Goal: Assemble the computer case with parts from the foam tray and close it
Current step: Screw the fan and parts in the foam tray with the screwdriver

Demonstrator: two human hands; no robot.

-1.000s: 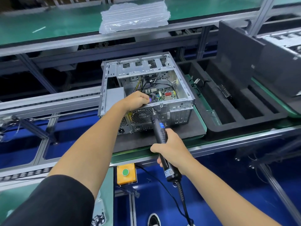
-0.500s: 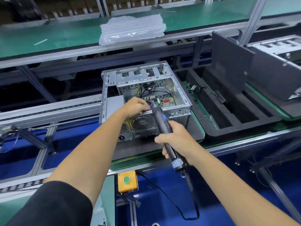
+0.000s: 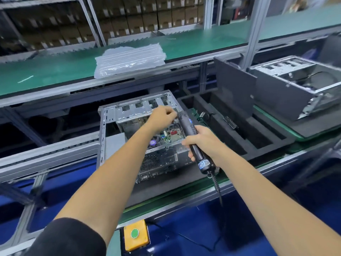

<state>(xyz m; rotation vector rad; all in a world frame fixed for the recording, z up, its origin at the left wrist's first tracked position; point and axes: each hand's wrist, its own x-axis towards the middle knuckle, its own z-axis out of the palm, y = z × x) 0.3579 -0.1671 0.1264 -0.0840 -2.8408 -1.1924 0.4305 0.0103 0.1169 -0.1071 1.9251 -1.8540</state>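
Right hand (image 3: 200, 140) grips a black corded electric screwdriver (image 3: 191, 139) over the open grey metal computer case (image 3: 129, 115). Left hand (image 3: 163, 115) pinches its fingertips at the tool's tip; what they hold is hidden.

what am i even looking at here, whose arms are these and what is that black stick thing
This is one picture from a camera worn on a person's head, looking forward and down, so the two bare arms are that person's own. No robot is involved. They stand at a factory assembly line. In front of them an open metal computer case lies on a dark mat, with its circuit board showing inside. The black stick is an electric screwdriver with a cable, gripped in the right hand and aimed at the case's far right corner. The left hand pinches at its tip; whether it holds a screw is too small to tell. To the right sits a black foam tray with slots for parts. A yellow box with a green button sits below the line's edge.
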